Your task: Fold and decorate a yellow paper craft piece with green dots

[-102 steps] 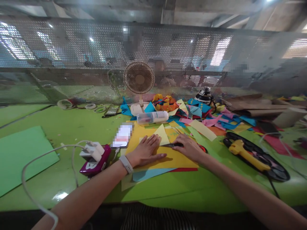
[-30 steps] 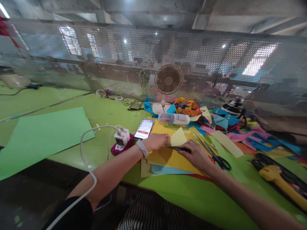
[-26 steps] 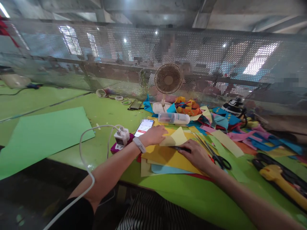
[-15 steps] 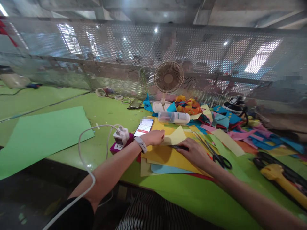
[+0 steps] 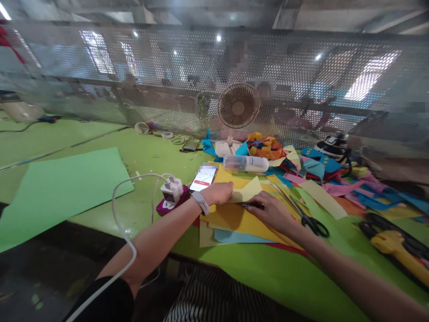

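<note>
My left hand (image 5: 218,193), with a pale wristband, is closed on the left end of a pale yellow sheet of paper (image 5: 250,190), one corner of which sticks up. Close on its right, my right hand (image 5: 273,209) is wrapped round a slim dark tool (image 5: 248,205). The tool's tip points left along the sheet's near edge; most of it is hidden in the fingers, so its kind is unclear. Under both hands lies a stack of deeper yellow paper (image 5: 231,221), with a light blue sheet (image 5: 237,236) poking out below. Black-handled scissors (image 5: 315,226) rest right of my right hand.
A lit phone (image 5: 203,178) and a purple power strip with white plugs (image 5: 172,197) lie left; a white cable crosses my left arm. Behind are a clear bottle (image 5: 246,163), a fan (image 5: 237,106) and folded paper scraps (image 5: 315,167). A yellow-handled tool (image 5: 390,245) sits far right.
The whole view has shifted slightly, so things appear a little farther right. Both hands keep nearly the same place and grip on the paper and the dark tool.
</note>
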Available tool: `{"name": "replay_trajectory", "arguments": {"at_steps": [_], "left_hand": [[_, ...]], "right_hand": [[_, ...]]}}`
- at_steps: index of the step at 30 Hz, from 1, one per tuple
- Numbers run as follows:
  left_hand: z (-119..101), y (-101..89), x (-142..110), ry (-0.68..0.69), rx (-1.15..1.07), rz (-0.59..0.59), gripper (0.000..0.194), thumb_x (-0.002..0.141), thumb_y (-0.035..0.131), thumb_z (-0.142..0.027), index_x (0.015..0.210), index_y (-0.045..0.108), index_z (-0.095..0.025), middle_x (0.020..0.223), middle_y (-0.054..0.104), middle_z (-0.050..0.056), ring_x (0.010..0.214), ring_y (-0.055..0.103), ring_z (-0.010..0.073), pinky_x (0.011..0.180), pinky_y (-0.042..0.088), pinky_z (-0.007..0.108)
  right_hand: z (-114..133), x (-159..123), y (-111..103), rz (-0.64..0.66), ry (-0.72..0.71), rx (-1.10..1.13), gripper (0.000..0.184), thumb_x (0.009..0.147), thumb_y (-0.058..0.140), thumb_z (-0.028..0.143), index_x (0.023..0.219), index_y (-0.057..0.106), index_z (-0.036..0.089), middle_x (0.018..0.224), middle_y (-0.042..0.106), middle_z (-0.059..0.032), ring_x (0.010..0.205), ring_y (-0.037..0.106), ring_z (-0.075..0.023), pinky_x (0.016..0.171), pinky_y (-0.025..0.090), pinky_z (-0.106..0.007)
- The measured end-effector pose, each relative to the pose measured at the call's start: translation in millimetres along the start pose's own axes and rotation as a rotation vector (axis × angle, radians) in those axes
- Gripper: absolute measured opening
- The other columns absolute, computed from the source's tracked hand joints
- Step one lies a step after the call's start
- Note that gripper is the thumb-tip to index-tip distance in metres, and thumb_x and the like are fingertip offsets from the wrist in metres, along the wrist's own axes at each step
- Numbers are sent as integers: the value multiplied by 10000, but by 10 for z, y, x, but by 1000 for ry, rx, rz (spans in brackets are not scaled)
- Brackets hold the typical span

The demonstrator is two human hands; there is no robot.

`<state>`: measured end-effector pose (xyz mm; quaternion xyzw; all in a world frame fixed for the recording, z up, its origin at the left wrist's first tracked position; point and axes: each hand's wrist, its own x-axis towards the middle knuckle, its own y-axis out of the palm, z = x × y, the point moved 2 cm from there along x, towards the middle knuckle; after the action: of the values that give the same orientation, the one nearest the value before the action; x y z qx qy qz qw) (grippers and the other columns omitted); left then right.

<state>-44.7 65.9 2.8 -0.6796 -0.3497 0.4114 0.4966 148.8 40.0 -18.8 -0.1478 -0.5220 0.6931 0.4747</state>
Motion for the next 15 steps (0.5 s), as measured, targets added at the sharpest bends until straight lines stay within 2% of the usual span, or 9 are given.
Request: {"name": "replay_trajectory", "arguments": {"at_steps": [3, 6, 9, 15], "left_hand": [[2, -21, -20, 10, -1, -8, 308, 904, 537, -309, 1169, 531, -152, 1149, 567, 91, 957, 591, 215, 801, 504, 414], [24, -79, -63, 44, -14, 5, 246, 894, 522, -272, 1100, 557, -142, 1039, 627, 85, 903, 602, 206, 766, 488, 333], [50, -133, -102, 90, -32, 27, 233, 808, 597, -244, 1028, 579, -170, 1017, 643, 62, 880, 600, 197, 715, 455, 255], [63, -119, -88, 134, -73, 64, 163, 750, 595, -189, 911, 605, -169, 963, 653, 47, 848, 595, 189, 648, 419, 225]], "right_hand": [[22, 28, 25, 9, 5, -9, 126, 810, 611, 294, 863, 697, 220, 828, 631, -49, 802, 586, -201, 715, 445, -309], [21, 33, 37, 9, 10, -12, 132, 811, 606, 305, 863, 694, 222, 824, 630, -45, 791, 586, -197, 713, 444, -307], [23, 10, 30, 7, 7, -19, 141, 816, 599, 316, 868, 692, 223, 833, 632, -47, 811, 586, -202, 716, 443, -308], [21, -41, -5, 15, -10, 1, 139, 830, 585, 272, 899, 687, 207, 894, 647, -60, 866, 584, -211, 765, 444, -327]]}}
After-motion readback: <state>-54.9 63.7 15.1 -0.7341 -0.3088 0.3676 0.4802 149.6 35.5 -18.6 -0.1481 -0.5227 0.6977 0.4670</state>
